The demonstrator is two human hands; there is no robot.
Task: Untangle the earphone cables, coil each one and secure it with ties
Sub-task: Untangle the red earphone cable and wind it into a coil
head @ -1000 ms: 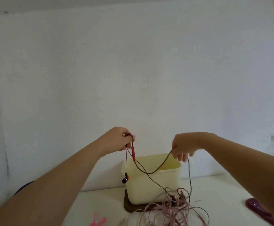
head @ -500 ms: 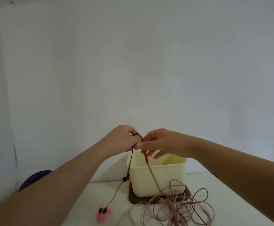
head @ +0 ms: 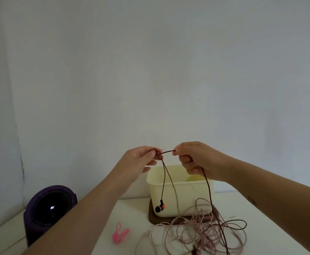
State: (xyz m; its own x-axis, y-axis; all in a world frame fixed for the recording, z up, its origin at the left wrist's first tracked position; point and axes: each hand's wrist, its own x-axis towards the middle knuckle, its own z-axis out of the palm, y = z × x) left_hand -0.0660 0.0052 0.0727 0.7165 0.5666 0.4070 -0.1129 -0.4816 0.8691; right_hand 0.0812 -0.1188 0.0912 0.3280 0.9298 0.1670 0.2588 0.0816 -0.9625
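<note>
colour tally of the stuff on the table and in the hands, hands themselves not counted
pink: 2, cable tangle and tie
dark red: 1, earphone
cream: 1, tub
brown: 1, mat
purple: 1, round object
total: 6

On the tabletop [head: 261, 227], a tub [head: 191, 197] stands on a mat [head: 151, 216]; tangled cables [head: 202, 234] lie before it, a tie [head: 120, 234] to their left, a speaker [head: 49, 208] far left.

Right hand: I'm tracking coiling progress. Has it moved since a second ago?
Yes. The right hand, pinching the dark cable, moved left: from above the cream box's right edge to above its middle, near the left hand.
</note>
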